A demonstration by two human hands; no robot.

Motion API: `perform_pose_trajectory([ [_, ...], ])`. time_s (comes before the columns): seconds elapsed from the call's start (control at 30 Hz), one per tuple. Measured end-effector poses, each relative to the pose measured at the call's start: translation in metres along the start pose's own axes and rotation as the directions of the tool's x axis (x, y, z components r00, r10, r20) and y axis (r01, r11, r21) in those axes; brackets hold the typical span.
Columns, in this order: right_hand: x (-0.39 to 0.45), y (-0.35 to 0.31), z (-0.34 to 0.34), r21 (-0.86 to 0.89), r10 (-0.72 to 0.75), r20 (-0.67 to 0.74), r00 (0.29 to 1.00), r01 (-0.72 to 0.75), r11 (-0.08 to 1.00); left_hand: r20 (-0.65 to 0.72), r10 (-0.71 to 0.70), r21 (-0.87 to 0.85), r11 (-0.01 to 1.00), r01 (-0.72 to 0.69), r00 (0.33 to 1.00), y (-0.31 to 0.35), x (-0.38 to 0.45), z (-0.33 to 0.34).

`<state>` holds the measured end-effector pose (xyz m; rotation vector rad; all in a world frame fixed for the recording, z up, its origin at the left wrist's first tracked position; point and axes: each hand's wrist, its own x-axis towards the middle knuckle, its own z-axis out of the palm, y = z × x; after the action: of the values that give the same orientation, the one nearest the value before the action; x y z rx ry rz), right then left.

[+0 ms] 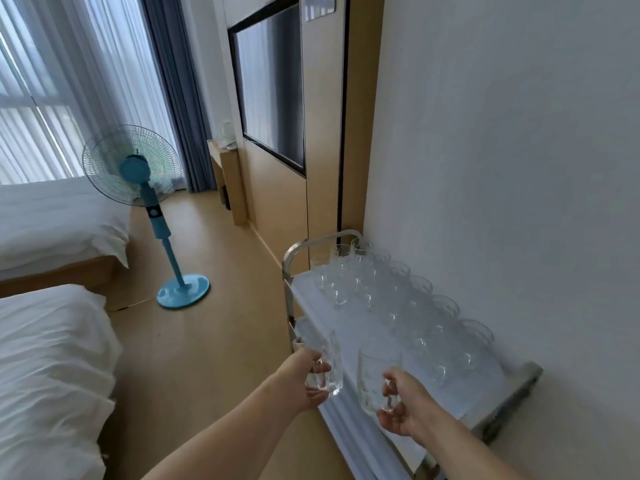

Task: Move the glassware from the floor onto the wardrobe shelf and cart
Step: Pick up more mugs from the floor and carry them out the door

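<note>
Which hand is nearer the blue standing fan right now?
Left. The left hand, gripping a glass mug, is at the cart's floor-side edge, toward the blue standing fan. The right hand, holding another mug, is farther toward the wall.

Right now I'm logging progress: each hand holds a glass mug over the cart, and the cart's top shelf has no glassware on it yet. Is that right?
Not quite. The head view shows the left hand and right hand each holding a mug over the cart, but its top shelf already carries rows of glassware along the wall side.
</note>
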<state>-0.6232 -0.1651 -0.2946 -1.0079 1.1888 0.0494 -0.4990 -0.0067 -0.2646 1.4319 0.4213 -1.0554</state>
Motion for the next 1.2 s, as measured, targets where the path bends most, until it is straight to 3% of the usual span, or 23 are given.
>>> perform_pose_trajectory([
  [0.23,0.074,-0.036,0.027,0.004,-0.003,-0.043,0.999,0.003,1.0,-0.028,0.006,0.194,0.981,-0.001,1.0,0.052,0.073,0.006],
  [0.47,0.144,-0.042,0.039,0.048,-0.047,-0.007,0.999,0.047,0.998,-0.026,0.021,0.178,0.984,-0.016,0.999,0.089,0.155,0.036],
  [0.73,0.199,-0.053,0.042,0.038,-0.123,-0.059,0.991,0.125,0.991,-0.04,0.026,0.243,0.97,-0.016,0.999,0.096,0.221,0.062],
  [1.2,0.222,-0.068,0.067,-0.186,-0.157,-0.163,0.974,0.126,0.974,0.092,-0.064,0.466,0.884,0.014,0.994,0.124,0.274,0.075],
])
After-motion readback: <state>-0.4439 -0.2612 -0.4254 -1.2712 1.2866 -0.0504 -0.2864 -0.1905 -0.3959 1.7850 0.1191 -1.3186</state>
